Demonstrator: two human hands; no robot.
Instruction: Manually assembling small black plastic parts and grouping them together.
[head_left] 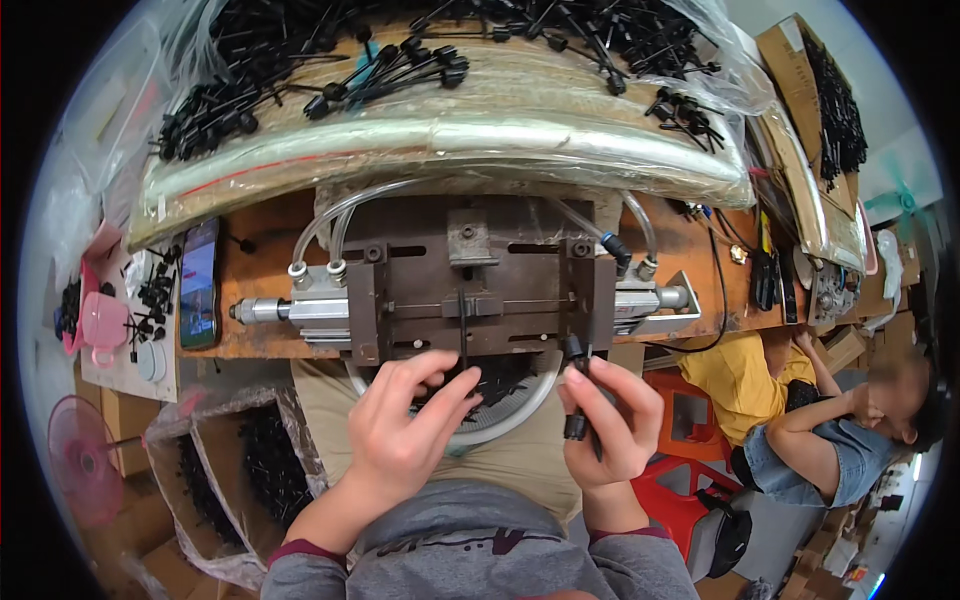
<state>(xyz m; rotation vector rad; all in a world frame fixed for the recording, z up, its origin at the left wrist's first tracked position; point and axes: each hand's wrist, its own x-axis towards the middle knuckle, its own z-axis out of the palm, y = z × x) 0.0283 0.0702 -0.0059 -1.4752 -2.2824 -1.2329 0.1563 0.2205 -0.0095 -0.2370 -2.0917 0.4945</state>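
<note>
A dark metal clamping fixture [430,225] with pneumatic cylinders on both sides lies across the wooden bench in front of me. Standing out from its middle block toward me is a thin black rod [463,325]. My left hand [405,420] has its thumb and index fingertip around the rod's near end. To the right, just off the fixture's front edge, my right hand [615,425] pinches a black plastic part with a ribbed, cylindrical head [575,347]. Another black cylindrical end [575,427] shows beneath those fingers; the palm hides how they join.
Black rod-like parts [400,75] are heaped on a plastic-wrapped surface behind the fixture. A phone [200,283] lies at left. Below the front edge sits a round basin [510,410] with black pieces. Divided carton [215,450] stands lower left; a seated person [810,440] and red stool [680,500] are right.
</note>
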